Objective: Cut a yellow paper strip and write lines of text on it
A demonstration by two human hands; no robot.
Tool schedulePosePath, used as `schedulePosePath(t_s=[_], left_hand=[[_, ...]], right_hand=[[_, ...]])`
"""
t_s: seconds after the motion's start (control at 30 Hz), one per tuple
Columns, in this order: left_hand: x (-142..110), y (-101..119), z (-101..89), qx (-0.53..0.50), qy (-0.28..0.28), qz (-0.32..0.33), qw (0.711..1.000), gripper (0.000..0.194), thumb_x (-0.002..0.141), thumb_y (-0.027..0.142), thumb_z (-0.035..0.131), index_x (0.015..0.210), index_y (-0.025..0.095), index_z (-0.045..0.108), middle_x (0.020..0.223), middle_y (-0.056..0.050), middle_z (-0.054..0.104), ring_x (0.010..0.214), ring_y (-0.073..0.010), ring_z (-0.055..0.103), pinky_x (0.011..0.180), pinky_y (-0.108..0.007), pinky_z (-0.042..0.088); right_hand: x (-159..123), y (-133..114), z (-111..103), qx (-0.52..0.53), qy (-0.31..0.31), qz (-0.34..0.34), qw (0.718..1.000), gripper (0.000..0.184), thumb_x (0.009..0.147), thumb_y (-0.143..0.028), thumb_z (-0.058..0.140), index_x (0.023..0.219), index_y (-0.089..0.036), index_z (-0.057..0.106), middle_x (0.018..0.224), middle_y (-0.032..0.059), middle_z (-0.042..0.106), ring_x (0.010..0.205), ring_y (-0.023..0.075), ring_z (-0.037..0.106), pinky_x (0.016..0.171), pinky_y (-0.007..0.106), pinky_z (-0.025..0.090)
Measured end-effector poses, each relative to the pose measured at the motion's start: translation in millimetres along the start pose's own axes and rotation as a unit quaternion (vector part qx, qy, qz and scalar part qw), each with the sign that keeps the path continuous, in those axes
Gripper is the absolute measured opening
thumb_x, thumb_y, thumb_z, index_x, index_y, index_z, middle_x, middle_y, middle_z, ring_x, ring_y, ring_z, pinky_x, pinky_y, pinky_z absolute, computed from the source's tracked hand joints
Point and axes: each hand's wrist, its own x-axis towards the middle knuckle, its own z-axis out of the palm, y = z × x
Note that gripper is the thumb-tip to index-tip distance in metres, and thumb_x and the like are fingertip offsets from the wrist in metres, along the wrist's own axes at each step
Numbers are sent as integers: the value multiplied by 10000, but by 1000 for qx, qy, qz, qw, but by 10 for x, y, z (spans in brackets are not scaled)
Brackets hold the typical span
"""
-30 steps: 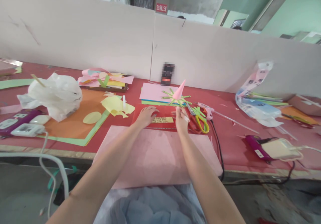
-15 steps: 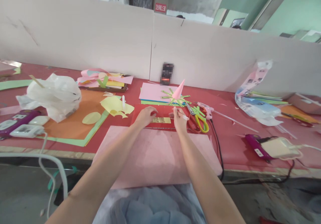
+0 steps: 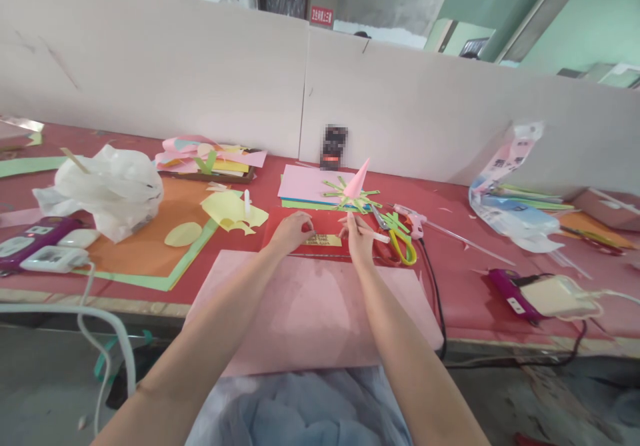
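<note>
A white pen is held in my right hand, its pale end sticking out to the right. My left hand rests at the left part of a red sheet, fingers curved with a gap to the thumb. Between both hands lies a pale yellow paper strip with several lines of dark writing. Just beyond the right hand stands a pink paper cone on green folded strips. Scissors with yellow handles lie to the right of that hand.
A pink board lies in front of me. Rightward are a pink glue gun with a black cord and a power strip. Leftward lie yellow paper, orange sheets and a crumpled plastic bag. A white partition stands behind.
The pen in my right hand has tilted, and its pale end reaches further right and slightly lower. My left hand stays in nearly the same place.
</note>
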Motion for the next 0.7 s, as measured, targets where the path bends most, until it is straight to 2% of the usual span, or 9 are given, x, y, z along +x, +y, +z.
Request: schedulePosePath(t_s=[0.13,0.27,0.47,0.7], left_hand=[[6,-18,15,2,5,13,1000,52,736,242,610,693,217,595,1059,-14,601,1007,-188,565,894,-311,429],[-2,-18,12,24,8,23,999,86,752,276,605,701,212,577,1038,-13,602,965,-186,576,853,-305,438],[-11,-8,2,48,4,38,998,166,772,325,588,660,205,558,1011,-8,594,894,-176,584,762,-291,447],[-5,-33,23,9,4,46,999,101,735,303,637,719,216,589,1023,-10,581,955,-179,564,855,-310,433]], right_hand=[[0,9,29,37,-56,38,997,326,791,-520,493,708,-209,545,364,-76,386,403,130,511,470,248,487],[20,47,37,34,-46,62,996,267,754,-475,556,700,-240,441,330,-94,380,423,165,562,441,250,476],[32,82,27,-31,-58,36,997,365,743,-469,567,574,-233,345,352,-80,417,399,139,547,441,226,434],[30,138,19,-78,-49,34,995,374,765,-489,529,570,-231,341,365,-69,428,451,160,593,421,210,389]])
